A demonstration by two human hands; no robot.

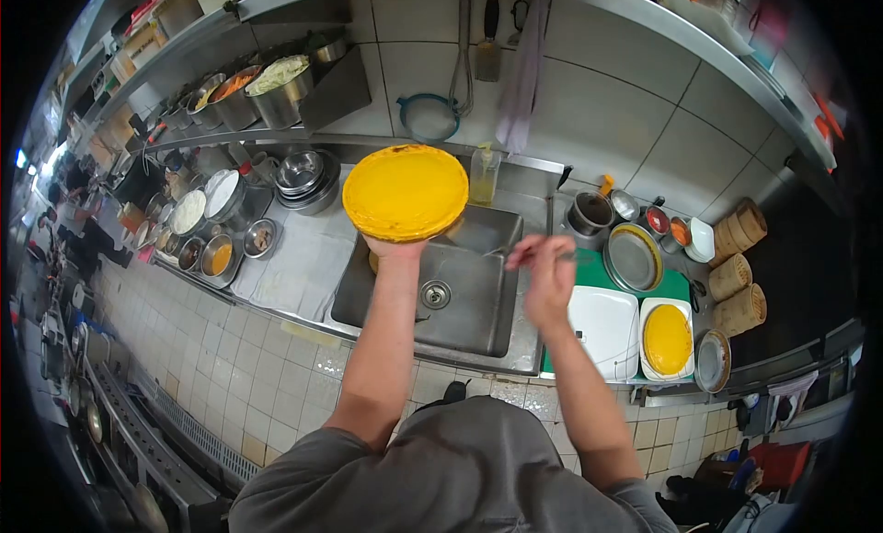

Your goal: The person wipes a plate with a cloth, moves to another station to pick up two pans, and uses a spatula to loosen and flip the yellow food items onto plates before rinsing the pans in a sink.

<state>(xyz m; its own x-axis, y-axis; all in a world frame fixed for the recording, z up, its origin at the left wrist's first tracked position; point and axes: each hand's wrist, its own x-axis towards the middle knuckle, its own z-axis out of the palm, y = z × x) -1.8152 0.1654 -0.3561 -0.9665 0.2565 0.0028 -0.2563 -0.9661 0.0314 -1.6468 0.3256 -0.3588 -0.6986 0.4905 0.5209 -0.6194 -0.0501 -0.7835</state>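
My left hand (pixel 397 247) holds up a round yellow-topped cake (pixel 405 191) from underneath, above the back left of the steel sink (pixel 506 335). The cake has a browned rim and hides most of my fingers. Over the sink's right edge, my right hand (pixel 545 268) is closed with bent fingers. Something thin seems to stick out from it, too blurred to name. To its right, a second round yellow cake (pixel 668 339) lies on a white square plate (pixel 685 375). Beside that is a white tray (pixel 602 326) on a green board (pixel 589 272).
Round metal pans (pixel 633 257) and bamboo steamers (pixel 739 305) stand at the right. Steel bowls (pixel 301 172) and ingredient containers (pixel 219 254) are on the left counter. A soap bottle (pixel 484 172) stands behind the sink. A whisk (pixel 462 64) and strainer (pixel 429 117) hang on the wall.
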